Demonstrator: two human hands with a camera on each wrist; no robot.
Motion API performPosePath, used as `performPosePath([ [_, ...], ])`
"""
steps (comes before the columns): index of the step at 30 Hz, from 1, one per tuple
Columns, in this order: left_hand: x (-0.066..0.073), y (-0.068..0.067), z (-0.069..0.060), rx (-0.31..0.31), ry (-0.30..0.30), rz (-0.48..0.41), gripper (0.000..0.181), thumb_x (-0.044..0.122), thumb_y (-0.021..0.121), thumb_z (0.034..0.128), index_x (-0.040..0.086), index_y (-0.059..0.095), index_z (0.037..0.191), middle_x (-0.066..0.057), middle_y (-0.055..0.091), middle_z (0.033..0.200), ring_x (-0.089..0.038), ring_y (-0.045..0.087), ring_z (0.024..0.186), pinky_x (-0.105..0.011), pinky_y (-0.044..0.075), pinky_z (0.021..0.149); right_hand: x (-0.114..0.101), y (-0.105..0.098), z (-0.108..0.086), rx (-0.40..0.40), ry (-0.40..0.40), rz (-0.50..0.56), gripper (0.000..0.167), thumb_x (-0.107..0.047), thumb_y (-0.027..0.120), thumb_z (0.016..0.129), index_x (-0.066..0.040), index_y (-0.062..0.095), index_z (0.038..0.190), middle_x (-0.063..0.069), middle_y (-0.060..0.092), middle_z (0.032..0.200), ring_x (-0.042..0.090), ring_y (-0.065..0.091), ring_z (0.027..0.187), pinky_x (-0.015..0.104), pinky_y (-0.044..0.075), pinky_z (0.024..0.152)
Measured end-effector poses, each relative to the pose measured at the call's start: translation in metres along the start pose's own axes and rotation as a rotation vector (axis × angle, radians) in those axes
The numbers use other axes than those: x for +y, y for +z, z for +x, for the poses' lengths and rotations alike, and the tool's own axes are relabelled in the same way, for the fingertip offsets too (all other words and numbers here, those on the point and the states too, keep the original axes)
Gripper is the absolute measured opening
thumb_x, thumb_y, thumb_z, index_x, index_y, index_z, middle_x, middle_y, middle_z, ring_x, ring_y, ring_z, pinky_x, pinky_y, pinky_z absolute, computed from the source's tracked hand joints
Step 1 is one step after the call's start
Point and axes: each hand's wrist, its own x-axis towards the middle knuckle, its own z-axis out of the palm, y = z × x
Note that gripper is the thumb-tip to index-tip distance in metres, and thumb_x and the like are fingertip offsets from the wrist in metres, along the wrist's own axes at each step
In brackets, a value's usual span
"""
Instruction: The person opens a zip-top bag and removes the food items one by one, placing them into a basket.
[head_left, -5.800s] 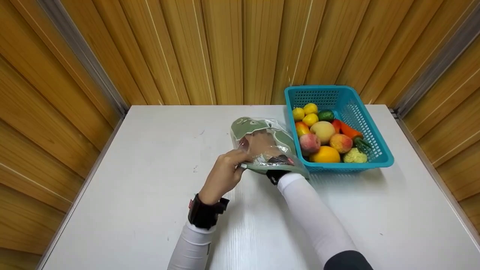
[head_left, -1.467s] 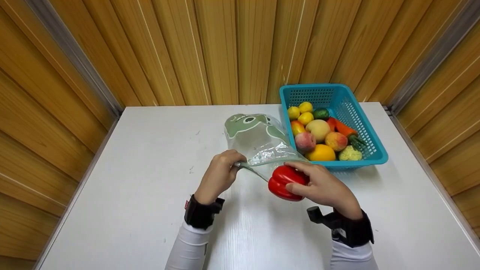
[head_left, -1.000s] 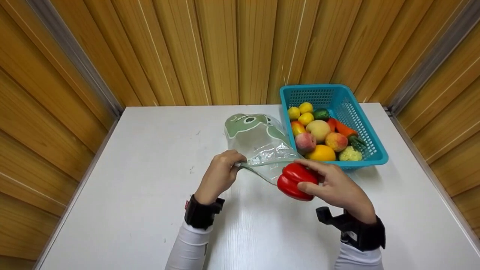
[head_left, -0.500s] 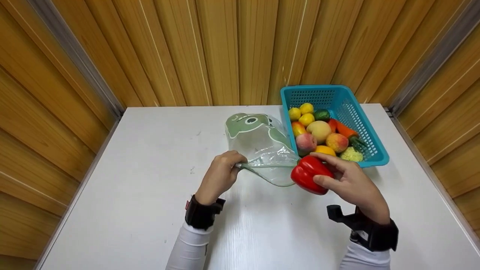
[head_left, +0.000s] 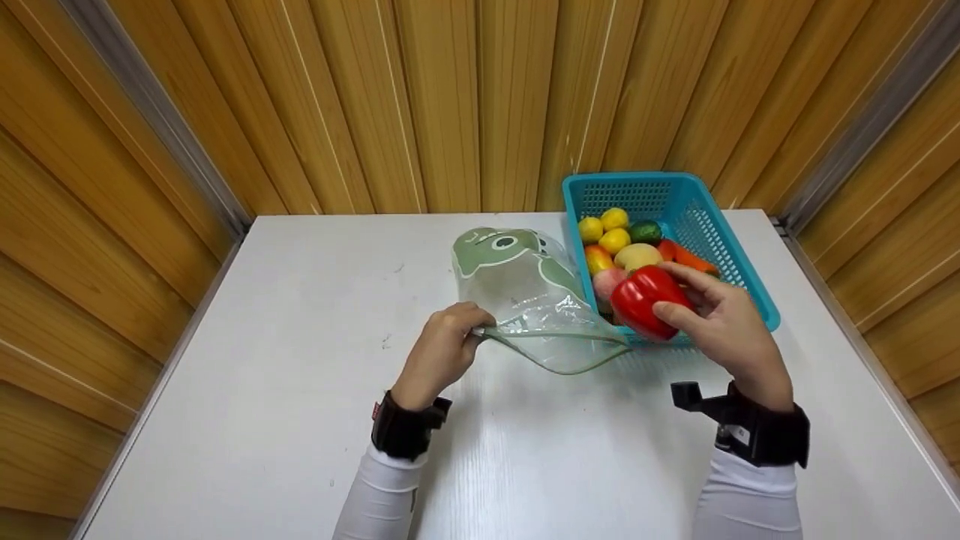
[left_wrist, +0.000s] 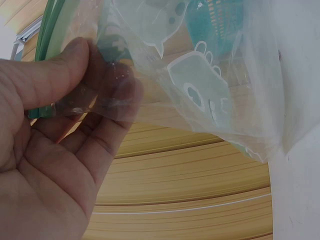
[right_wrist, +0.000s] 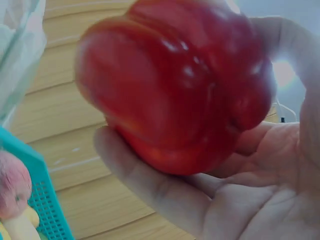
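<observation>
A red bell pepper is gripped in my right hand, thumb on its near side and fingers over the far side. It is held over the near left part of the blue basket, hiding some of the fruit there. In the right wrist view the bell pepper fills the middle. My left hand pinches the left corner of the zip bag's mouth. The clear zip bag, printed with a green cartoon animal, lies left of the basket, its mouth parted towards me. No produce shows inside the bag.
The basket holds several yellow lemons, a dark green vegetable, a carrot, a pale round fruit and a pink peach. A wood-panelled wall stands behind the white table.
My right hand was inside the bag, then came out with the bell pepper. It has since carried the pepper right and away from me, over the basket. My left hand stays on the bag's corner.
</observation>
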Motion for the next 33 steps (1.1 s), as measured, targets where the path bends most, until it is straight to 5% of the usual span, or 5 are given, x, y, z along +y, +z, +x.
performPosePath([
  [4, 0.001, -0.001, 0.0, -0.001, 0.007, 0.017, 0.014, -0.009, 0.073, 0.0851, 0.004, 0.076, 0.088, -0.002, 0.069, 0.085, -0.014, 0.067, 0.084, -0.031, 0.059, 0.079, 0.002, -0.008, 0.018, 0.077, 0.004, -0.009, 0.057, -0.026, 0.069, 0.1, -0.002, 0.052, 0.149, 0.025, 0.058, 0.142, 0.024, 0.059, 0.113, 0.011, 0.053, 0.079],
  [9, 0.002, -0.001, 0.0, 0.011, 0.015, 0.035, 0.014, -0.01, 0.074, 0.0844, 0.004, 0.076, 0.087, -0.003, 0.069, 0.084, -0.015, 0.068, 0.084, -0.032, 0.059, 0.078, 0.011, -0.019, 0.05, 0.183, 0.031, -0.088, 0.061, -0.032, 0.069, 0.099, -0.002, 0.052, 0.149, 0.028, 0.056, 0.144, 0.042, 0.057, 0.119, 0.01, 0.053, 0.074],
  [14, 0.002, -0.001, 0.0, 0.009, 0.012, 0.032, 0.014, -0.01, 0.073, 0.0847, 0.004, 0.076, 0.087, -0.003, 0.069, 0.084, -0.015, 0.067, 0.084, -0.032, 0.059, 0.078, 0.026, -0.03, 0.083, 0.221, 0.1, -0.202, 0.067, -0.037, 0.065, 0.099, 0.0, 0.047, 0.152, 0.03, 0.051, 0.148, 0.048, 0.051, 0.125, 0.051, 0.056, 0.095],
  [17, 0.001, -0.001, 0.0, 0.003, 0.012, 0.029, 0.014, -0.01, 0.073, 0.0853, 0.004, 0.076, 0.087, -0.003, 0.069, 0.084, -0.015, 0.068, 0.085, -0.032, 0.059, 0.079, 0.037, -0.033, 0.1, 0.212, 0.13, -0.238, 0.071, -0.038, 0.063, 0.098, 0.004, 0.043, 0.153, 0.033, 0.049, 0.147, 0.05, 0.05, 0.125, 0.064, 0.05, 0.099],
  [33, -0.001, -0.001, 0.002, -0.008, 0.002, 0.015, 0.015, -0.01, 0.073, 0.0854, 0.004, 0.076, 0.087, -0.003, 0.069, 0.084, -0.015, 0.067, 0.083, -0.03, 0.059, 0.078, 0.092, -0.031, 0.154, 0.031, 0.355, -0.422, 0.073, -0.028, 0.061, 0.098, 0.015, 0.033, 0.149, 0.042, 0.044, 0.141, 0.055, 0.047, 0.124, 0.065, 0.046, 0.104],
])
